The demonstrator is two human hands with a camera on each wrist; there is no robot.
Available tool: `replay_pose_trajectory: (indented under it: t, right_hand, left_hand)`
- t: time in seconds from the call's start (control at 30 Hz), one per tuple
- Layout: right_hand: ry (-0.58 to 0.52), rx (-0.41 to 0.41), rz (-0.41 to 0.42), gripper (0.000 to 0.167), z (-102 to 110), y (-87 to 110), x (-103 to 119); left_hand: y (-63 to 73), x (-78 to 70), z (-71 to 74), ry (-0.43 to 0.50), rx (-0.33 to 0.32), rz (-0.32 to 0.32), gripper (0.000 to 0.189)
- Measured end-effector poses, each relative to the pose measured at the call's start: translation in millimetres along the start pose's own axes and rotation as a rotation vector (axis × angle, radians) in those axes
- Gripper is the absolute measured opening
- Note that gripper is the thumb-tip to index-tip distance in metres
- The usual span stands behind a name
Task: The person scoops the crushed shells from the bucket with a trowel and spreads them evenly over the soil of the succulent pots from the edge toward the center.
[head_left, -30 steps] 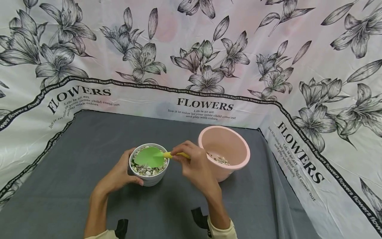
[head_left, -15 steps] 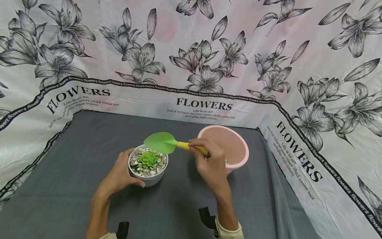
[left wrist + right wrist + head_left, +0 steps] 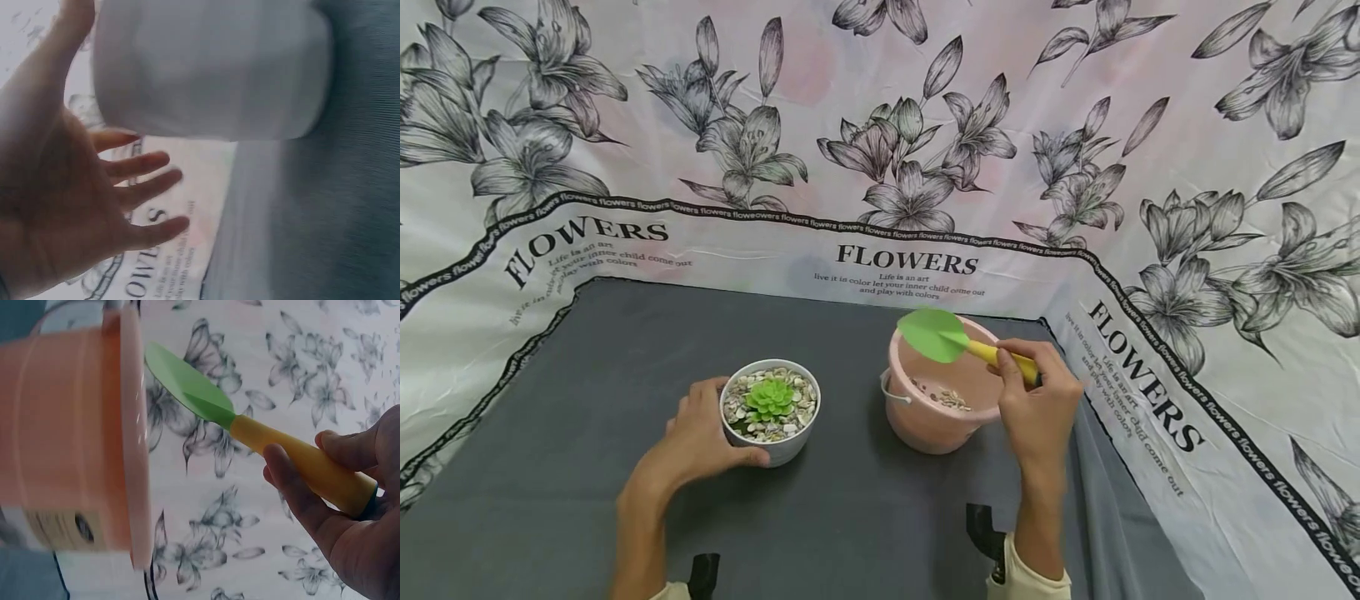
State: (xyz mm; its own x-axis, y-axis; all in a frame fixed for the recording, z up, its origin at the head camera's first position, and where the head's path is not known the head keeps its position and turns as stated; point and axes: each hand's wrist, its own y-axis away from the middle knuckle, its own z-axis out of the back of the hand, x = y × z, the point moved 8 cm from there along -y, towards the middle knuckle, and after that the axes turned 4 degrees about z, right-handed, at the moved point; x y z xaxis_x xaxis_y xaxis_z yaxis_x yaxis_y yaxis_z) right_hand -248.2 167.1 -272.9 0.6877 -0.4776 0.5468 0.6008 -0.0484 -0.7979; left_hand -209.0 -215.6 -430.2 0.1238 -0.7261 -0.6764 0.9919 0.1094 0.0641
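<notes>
A white flowerpot [image 3: 784, 450] stands on the grey cloth, holding a green succulent [image 3: 769, 400] set among pale stone chips. My left hand [image 3: 692, 433] holds its left side between thumb and index finger; the other fingers are spread out below it in the left wrist view, where the pot's wall [image 3: 212, 69] fills the top. My right hand [image 3: 1041, 408] grips the yellow handle of a small trowel [image 3: 300, 456]. Its green blade [image 3: 934, 335] is raised above the mouth of a pink bucket [image 3: 917, 429], overlapping the far rim in the head view.
Some pale chips [image 3: 951, 400] lie at the bottom of the bucket, whose thin white handle [image 3: 891, 392] hangs on its left side. Grey cloth [image 3: 850, 517] covers the work surface. White flower-printed fabric [image 3: 895, 192] walls in the back and both sides.
My right hand has carried the trowel from over the flowerpot rightward and up to above the bucket, uncovering the succulent. The left hand has stayed at the pot.
</notes>
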Motion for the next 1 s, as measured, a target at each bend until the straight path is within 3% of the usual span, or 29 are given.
replay_pose_trajectory:
  t: [0.13, 0.23, 0.37, 0.43, 0.5, 0.6, 0.7, 0.87, 1.0]
  right_hand:
    - [0.233, 0.076, -0.006, 0.007, 2.4, -2.9, -13.0]
    - [0.477, 0.211, 0.029, 0.010, -12.2, -4.6, -23.3]
    - [0.709, 0.392, 0.055, 0.022, -37.7, 0.3, -39.0]
    - [0.774, 0.442, 0.035, 0.021, -45.5, 5.3, -46.7]
    - [0.806, 0.460, 0.014, 0.017, -50.2, 9.4, -53.1]
    - [0.804, 0.477, -0.015, 0.028, -54.8, 14.3, -59.3]
    - [0.780, 0.511, -0.040, 0.038, -59.2, 15.3, -62.8]
    - [0.717, 0.505, -0.159, 0.049, -58.9, 10.4, -70.1]
    - [0.631, 0.462, -0.269, 0.039, -58.5, 8.5, -82.4]
  left_hand:
    - [-3.6, -20.3, 17.0, 0.009, -0.034, -0.047, 0.132]
    - [-9.4, -56.4, 19.7, 0.027, -0.094, -0.140, 0.123]
    - [-19.0, -119.1, 0.0, 0.026, -0.133, -0.349, 0.101]
    - [-25.2, -143.7, -17.1, 0.016, -0.106, -0.427, 0.093]
    - [-33.2, -159.8, -35.8, 0.010, -0.056, -0.466, 0.089]
    - [-44.0, -169.2, -62.5, 0.041, 0.050, -0.463, 0.084]
    - [-49.1, -171.6, -79.5, 0.082, 0.091, -0.474, 0.074]
    - [-50.0, -175.9, -83.9, 0.111, 0.000, -0.538, 0.054]
    - [-51.3, -177.7, -88.0, 0.140, -0.013, -0.544, 0.052]
